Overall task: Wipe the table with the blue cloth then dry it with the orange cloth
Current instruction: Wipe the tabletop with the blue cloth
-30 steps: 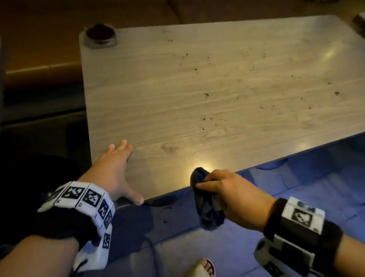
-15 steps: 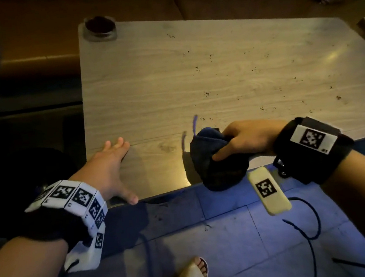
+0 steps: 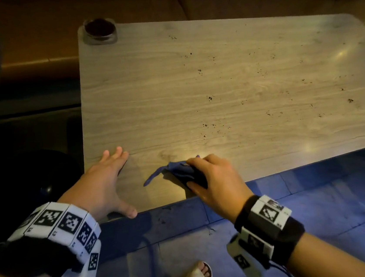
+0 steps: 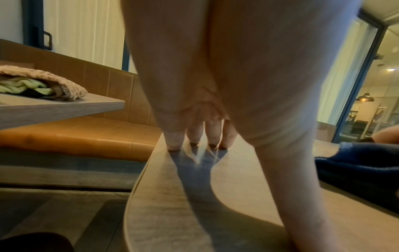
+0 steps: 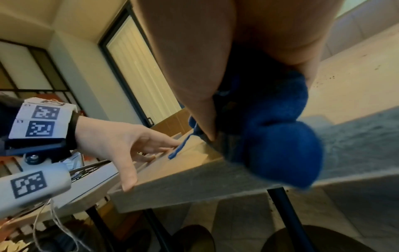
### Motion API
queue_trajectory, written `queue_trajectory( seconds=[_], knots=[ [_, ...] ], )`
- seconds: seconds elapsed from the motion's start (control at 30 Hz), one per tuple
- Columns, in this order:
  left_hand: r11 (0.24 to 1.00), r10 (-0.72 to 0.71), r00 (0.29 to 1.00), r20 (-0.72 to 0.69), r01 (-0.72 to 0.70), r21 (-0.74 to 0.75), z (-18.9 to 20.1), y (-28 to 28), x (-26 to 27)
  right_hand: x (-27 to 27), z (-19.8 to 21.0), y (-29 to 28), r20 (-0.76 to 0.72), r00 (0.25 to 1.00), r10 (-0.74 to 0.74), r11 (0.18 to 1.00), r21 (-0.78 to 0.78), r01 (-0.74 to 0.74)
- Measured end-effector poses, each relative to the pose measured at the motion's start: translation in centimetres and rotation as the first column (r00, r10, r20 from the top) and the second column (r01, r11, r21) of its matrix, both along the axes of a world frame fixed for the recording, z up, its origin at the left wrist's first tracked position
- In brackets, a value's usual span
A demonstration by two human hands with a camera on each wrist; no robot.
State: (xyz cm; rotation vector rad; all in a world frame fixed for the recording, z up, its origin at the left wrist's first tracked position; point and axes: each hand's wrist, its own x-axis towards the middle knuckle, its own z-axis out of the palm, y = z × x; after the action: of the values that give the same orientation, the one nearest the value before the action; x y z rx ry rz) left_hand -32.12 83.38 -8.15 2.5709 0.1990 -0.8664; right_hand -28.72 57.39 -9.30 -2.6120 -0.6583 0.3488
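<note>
Pressing the blue cloth (image 3: 182,172) onto the desk (image 3: 227,83), the right hand (image 3: 213,180) has just brought it up from below the near edge, where it hung a second ago. Its fingers curl over the bunched cloth, clamped on it, with a loose tail trailing toward the left hand (image 3: 100,184). That hand has stayed flat beside the cloth, fingers spread apart on the desk, thumb over the edge. Dark crumbs (image 3: 210,98) lie scattered beyond the cloth, untouched, so wiping looks only now to begin. No orange cloth is in view.
</note>
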Motion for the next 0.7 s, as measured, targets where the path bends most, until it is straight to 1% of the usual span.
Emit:
queue_trajectory(
  seconds=[0.03,0.07,0.1,0.17,0.2,0.27,0.33,0.37,0.47,0.57,0.63,0.7],
  knots=[
    [1.000,-0.005,1.000,-0.011,0.005,0.008,0.2,-0.1,0.1,0.4,0.0,0.1,-0.018,1.000,0.001,1.000,-0.002,-0.001],
    [1.000,-0.016,1.000,-0.024,0.017,0.019,0.3,-0.2,0.2,1.0,0.1,0.1,-0.074,0.997,-0.008,1.000,0.018,0.010],
    [0.999,-0.029,0.999,-0.037,0.031,0.036,0.6,-0.5,0.4,2.0,0.4,0.1,-0.165,0.986,-0.030,0.996,0.072,0.043],
    [0.997,-0.033,0.997,-0.068,0.038,0.071,1.5,-1.1,1.0,4.5,1.7,-0.4,-0.350,0.934,-0.077,0.969,0.195,0.153],
    [0.996,-0.019,0.997,-0.080,0.026,0.084,2.0,-1.3,1.4,6.0,2.4,-0.8,-0.397,0.913,-0.090,0.945,0.256,0.204],
    [0.996,0.037,0.996,-0.083,-0.029,0.090,3.0,-1.7,2.6,9.4,3.9,-1.5,-0.447,0.887,-0.119,0.882,0.362,0.301],
    [0.995,0.063,0.996,-0.057,-0.058,0.082,3.7,-2.0,4.5,12.6,5.6,-2.0,-0.483,0.865,-0.138,0.847,0.396,0.356],
    [0.995,0.062,0.998,-0.033,-0.059,0.082,4.0,-2.3,5.9,14.1,6.3,-2.1,-0.486,0.864,-0.136,0.852,0.388,0.352],
    [0.996,0.057,0.997,0.052,-0.061,0.064,4.3,-2.7,11.2,18.6,7.7,-1.2,-0.437,0.892,-0.118,0.897,0.339,0.284],
    [0.998,0.049,0.993,0.106,-0.053,0.034,4.1,-2.2,17.5,24.6,8.6,0.5,-0.359,0.926,-0.117,0.890,0.375,0.258],
    [0.999,0.035,0.988,0.149,-0.036,0.007,3.5,-1.4,21.7,29.3,9.2,1.9,-0.298,0.942,-0.154,0.884,0.384,0.266],
    [1.000,-0.001,0.985,0.172,-0.004,0.029,2.7,-0.5,26.2,34.5,9.5,3.5,-0.218,0.959,-0.182,0.890,0.378,0.255]
  ],
)
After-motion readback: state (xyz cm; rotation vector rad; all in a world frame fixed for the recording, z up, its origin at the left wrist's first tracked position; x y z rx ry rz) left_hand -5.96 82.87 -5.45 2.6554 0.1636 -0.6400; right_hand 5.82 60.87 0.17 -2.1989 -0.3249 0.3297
